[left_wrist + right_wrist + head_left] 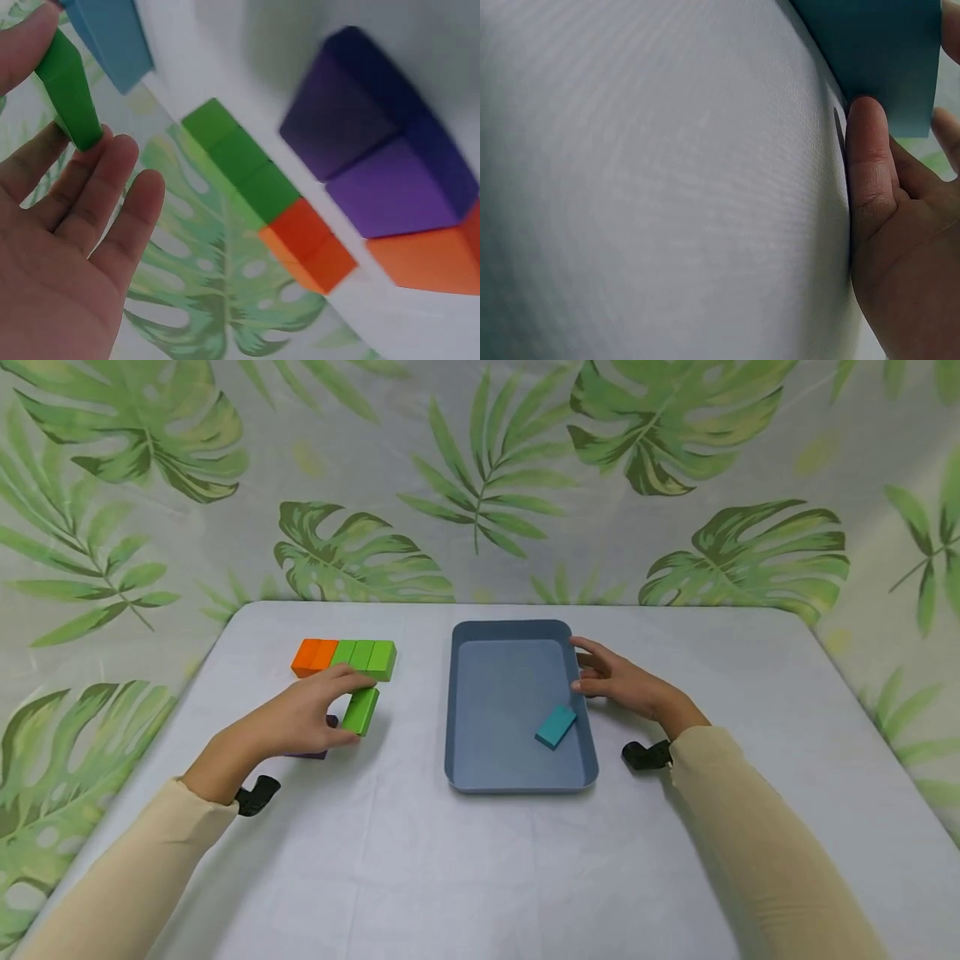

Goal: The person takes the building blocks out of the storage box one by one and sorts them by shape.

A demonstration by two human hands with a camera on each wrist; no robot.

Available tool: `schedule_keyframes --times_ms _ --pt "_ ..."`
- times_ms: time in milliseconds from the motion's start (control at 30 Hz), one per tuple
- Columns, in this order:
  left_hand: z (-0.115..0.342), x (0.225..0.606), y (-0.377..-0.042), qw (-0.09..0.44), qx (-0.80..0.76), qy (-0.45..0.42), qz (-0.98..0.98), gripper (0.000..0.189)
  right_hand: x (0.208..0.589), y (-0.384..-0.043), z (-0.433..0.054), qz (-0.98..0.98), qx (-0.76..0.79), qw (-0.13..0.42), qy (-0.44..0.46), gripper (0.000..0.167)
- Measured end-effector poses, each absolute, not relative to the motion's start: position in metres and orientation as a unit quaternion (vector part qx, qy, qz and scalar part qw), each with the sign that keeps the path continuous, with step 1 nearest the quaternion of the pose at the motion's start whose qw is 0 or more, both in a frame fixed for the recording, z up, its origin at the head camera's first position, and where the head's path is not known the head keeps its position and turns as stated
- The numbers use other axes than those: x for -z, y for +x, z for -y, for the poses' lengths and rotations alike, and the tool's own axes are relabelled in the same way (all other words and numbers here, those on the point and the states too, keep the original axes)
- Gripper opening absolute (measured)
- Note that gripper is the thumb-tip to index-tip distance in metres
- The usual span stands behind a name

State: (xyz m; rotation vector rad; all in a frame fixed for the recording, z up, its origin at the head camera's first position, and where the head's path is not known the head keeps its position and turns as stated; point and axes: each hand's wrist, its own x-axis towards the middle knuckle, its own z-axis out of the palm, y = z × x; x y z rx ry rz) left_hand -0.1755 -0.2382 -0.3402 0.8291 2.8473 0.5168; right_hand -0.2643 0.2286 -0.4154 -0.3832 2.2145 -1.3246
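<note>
My left hand (pixel 300 714) pinches a bright green block (pixel 361 712) between thumb and fingertips, holding it above the table. In the left wrist view the green block (pixel 69 90) stands tilted between the thumb and fingers. Purple blocks (pixel 401 184) lie under this hand, mostly hidden by it in the head view. Along the right side of a blue-grey tray (pixel 495 710), my right hand (pixel 622 681) rests with its thumb and index fingertip against the outer wall. A teal block (pixel 556 727) lies inside the tray, near its right wall.
Behind the left hand, a row of orange blocks (pixel 314 657) and green blocks (pixel 363 657) stands side by side. Another orange block (pixel 431 259) lies beside the purple ones in the left wrist view. A leaf-patterned cloth (pixel 487 485) hangs behind the white table (pixel 450 877).
</note>
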Motion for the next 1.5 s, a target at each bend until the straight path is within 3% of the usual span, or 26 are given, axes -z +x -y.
schedule_keyframes --times_ms 533,867,1500 --pt "0.279 0.384 -0.196 0.075 -0.186 0.222 -0.954 0.067 0.414 -0.263 -0.231 -0.819 0.49 0.262 -0.146 0.085" --pt "0.268 0.385 -0.192 0.103 -0.171 0.23 -0.952 0.066 0.415 -0.263 -0.229 -0.818 0.491 0.262 -0.147 0.084" --pt "0.267 0.389 -0.181 0.103 -0.122 0.238 -0.958 0.062 0.413 -0.263 -0.229 -0.816 0.492 0.265 -0.143 0.086"
